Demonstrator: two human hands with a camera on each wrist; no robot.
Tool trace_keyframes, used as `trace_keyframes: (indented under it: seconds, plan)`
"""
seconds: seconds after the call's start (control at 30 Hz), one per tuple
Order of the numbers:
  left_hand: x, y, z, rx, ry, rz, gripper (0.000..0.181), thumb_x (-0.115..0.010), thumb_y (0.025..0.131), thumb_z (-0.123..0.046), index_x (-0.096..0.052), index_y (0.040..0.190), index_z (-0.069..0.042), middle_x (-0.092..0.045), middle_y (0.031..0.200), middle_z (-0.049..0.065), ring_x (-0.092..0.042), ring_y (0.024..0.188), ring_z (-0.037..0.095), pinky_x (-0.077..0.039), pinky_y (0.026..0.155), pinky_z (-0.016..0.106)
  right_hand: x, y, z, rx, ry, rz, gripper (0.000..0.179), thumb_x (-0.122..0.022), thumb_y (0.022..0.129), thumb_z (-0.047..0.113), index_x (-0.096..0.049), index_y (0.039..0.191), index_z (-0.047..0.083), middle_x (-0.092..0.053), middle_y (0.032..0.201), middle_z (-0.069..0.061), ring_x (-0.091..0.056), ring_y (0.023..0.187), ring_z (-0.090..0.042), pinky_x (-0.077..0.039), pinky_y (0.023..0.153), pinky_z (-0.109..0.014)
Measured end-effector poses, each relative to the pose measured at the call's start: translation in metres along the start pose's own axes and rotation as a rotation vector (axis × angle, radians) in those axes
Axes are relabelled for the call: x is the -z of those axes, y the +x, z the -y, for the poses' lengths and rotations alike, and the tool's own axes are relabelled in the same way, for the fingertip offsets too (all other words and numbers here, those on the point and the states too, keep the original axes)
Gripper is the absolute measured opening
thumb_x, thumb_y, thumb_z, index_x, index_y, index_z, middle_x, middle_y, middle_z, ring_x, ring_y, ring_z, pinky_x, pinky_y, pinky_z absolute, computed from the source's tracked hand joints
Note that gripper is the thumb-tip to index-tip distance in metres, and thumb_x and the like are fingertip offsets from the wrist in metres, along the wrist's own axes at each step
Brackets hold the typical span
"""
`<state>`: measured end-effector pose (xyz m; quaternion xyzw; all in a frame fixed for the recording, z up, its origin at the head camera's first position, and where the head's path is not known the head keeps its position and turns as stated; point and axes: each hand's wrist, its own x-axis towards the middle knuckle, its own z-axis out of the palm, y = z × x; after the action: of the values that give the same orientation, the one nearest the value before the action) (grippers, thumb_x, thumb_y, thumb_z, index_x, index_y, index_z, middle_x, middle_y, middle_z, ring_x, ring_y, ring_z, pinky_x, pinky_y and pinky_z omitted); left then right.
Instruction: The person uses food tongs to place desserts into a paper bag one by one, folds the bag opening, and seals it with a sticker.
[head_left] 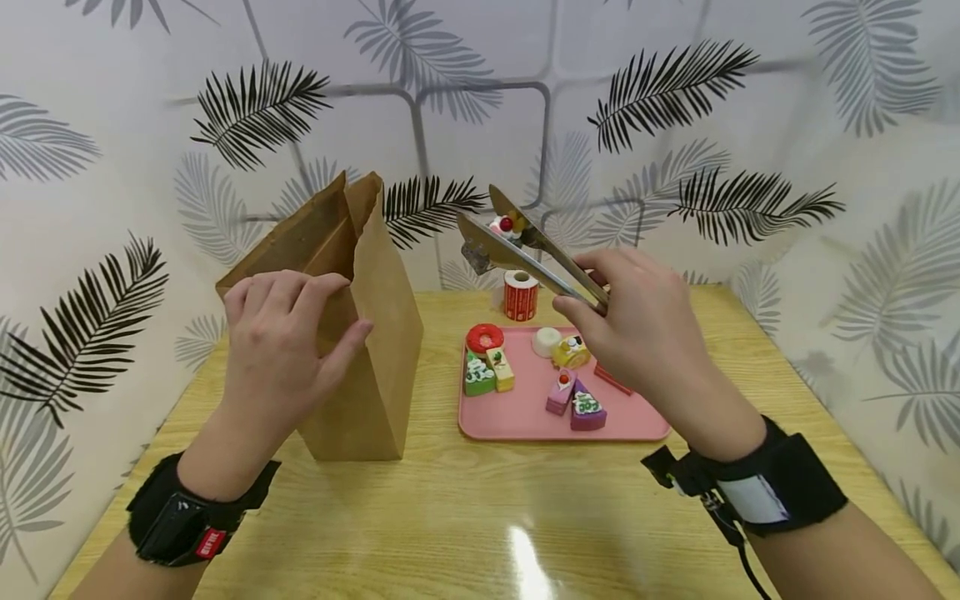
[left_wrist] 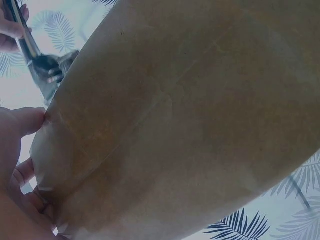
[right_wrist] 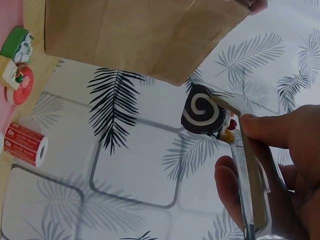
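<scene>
A tall brown paper bag (head_left: 390,342) stands upright with its top open. My left hand (head_left: 277,337) grips the near rim, fingers curled over the edge; in the left wrist view the thumb (left_wrist: 30,120) presses on the paper. Right of the bag, my right hand (head_left: 652,325) holds metal tongs (right_wrist: 255,185) raised above the table. Pinched in the tongs' tips is a toy Swiss roll (right_wrist: 202,110), dark with a white swirl and topped with red and yellow fruit. It hangs at about the height of the bag's mouth, to its right.
A pink tray (head_left: 510,427) on the wooden table holds several toy cakes, among them a red doughnut (head_left: 484,337), a green slice (head_left: 478,377) and a purple slice (head_left: 587,412). Behind it stands a red label roll (head_left: 521,298). A leaf-patterned sheet (head_left: 480,142) backs the table.
</scene>
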<state>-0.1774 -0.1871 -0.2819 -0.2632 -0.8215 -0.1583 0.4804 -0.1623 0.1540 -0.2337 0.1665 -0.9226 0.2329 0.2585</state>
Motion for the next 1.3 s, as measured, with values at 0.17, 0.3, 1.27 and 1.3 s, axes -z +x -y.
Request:
trace_keyframes:
  seconds: [0.17,0.3,1.27,1.3]
  plan:
    - [0.0,0.0,0.0,0.007,-0.001,-0.006,0.043,-0.075,0.091,-0.035,-0.065,0.119,-0.003,-0.06,0.095,0.019,-0.053,0.099,0.046,-0.032,0.096,0.063,0.0,0.01,0.017,0.019,0.027,-0.001,0.034,-0.08,0.092,0.025,-0.073,0.12,0.007,-0.071,0.104,-0.009,-0.057,0.082,-0.024,-0.042,0.071,-0.039]
    - [-0.001,0.0,-0.001,0.01,-0.008,-0.003,0.042,-0.079,0.087,-0.029,-0.066,0.119,-0.004,-0.06,0.095,0.019,-0.053,0.099,0.044,-0.032,0.096,0.062,0.001,0.02,0.03,0.046,0.046,-0.012,0.034,-0.079,0.093,0.023,-0.072,0.122,0.007,-0.07,0.104,-0.009,-0.057,0.083,-0.024,-0.043,0.074,-0.04]
    - [0.004,-0.005,0.0,0.012,0.015,0.03,0.046,-0.083,0.086,-0.029,-0.066,0.121,-0.005,-0.062,0.097,0.017,-0.055,0.103,0.043,-0.033,0.098,0.061,-0.038,0.056,0.104,0.206,0.056,0.044,0.043,-0.077,0.095,0.031,-0.069,0.129,0.006,-0.07,0.115,-0.009,-0.066,0.092,-0.028,-0.054,0.083,-0.041]
    - [0.004,-0.005,0.0,0.011,0.014,0.031,0.045,-0.082,0.087,-0.03,-0.066,0.121,-0.005,-0.063,0.097,0.017,-0.055,0.103,0.043,-0.033,0.098,0.061,-0.04,0.056,0.106,0.209,0.046,0.049,0.044,-0.077,0.095,0.033,-0.069,0.129,0.006,-0.07,0.116,-0.009,-0.066,0.091,-0.027,-0.054,0.083,-0.041]
